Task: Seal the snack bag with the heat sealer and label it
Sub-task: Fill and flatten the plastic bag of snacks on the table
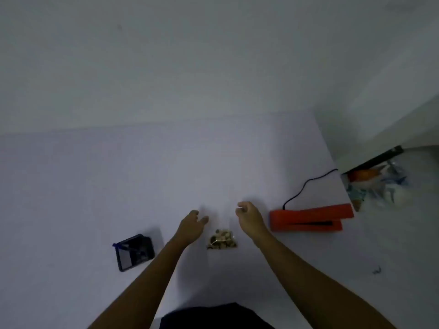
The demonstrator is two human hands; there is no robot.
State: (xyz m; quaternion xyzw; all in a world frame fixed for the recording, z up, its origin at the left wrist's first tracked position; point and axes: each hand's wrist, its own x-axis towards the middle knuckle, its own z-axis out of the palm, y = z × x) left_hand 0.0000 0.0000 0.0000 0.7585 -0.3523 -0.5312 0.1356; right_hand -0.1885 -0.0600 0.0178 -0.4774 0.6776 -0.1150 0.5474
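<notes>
a small clear snack bag (pixel 222 241) lies near the front edge of the white table (pixel 118 186), brown pieces filling only its lower part. the left hand (pixel 192 225) and right hand (pixel 249 218) sit either side of its near-invisible top, fingers loosely curled; whether they pinch the film cannot be told. it looks light, soft and slippery, best held by the empty top corners. a red heat sealer (pixel 308 217) sits toward the right edge. leftward, a dark tray (pixel 148 241) holds a blue pen (pixel 121 245).
</notes>
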